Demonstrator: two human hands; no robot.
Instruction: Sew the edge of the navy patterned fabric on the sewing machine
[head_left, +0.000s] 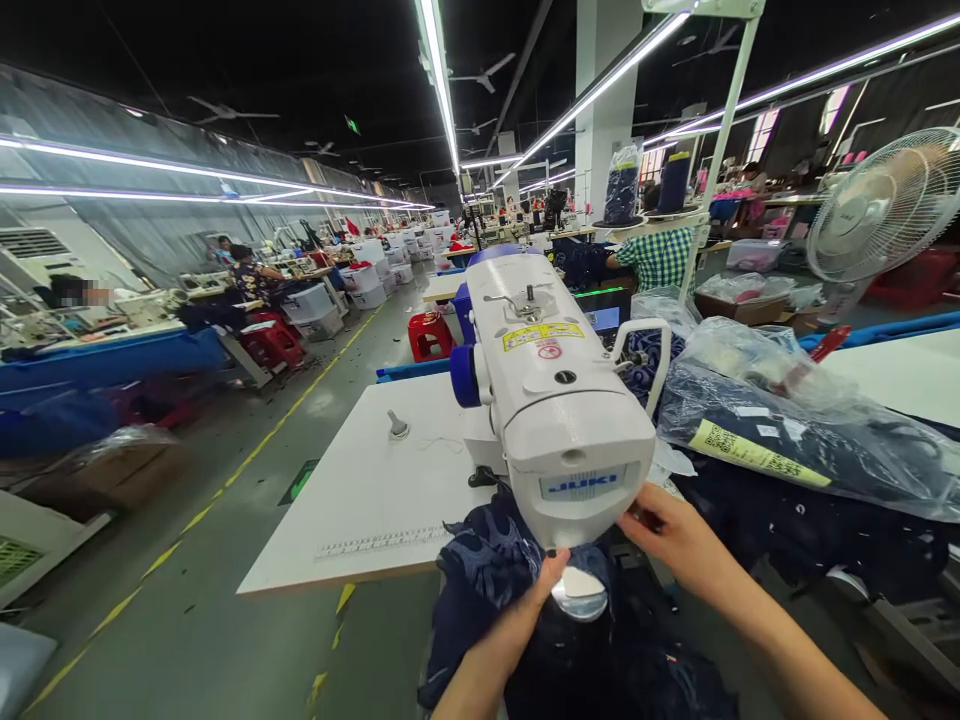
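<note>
Watching remotely, I'm seeing navy fabric [484, 560] lying at lower centre, my left hand [524, 608] resting over it, my right hand [673, 532] partly hiding behind the sewing machine [574, 425]; I can't tell either's opening or grip.

A flat white table [360, 480] is bearing a white-and-blue sewing machine [551, 375], patterned navy cloth [484, 540] and a grey, perhaps plastic, peg [397, 426].
</note>
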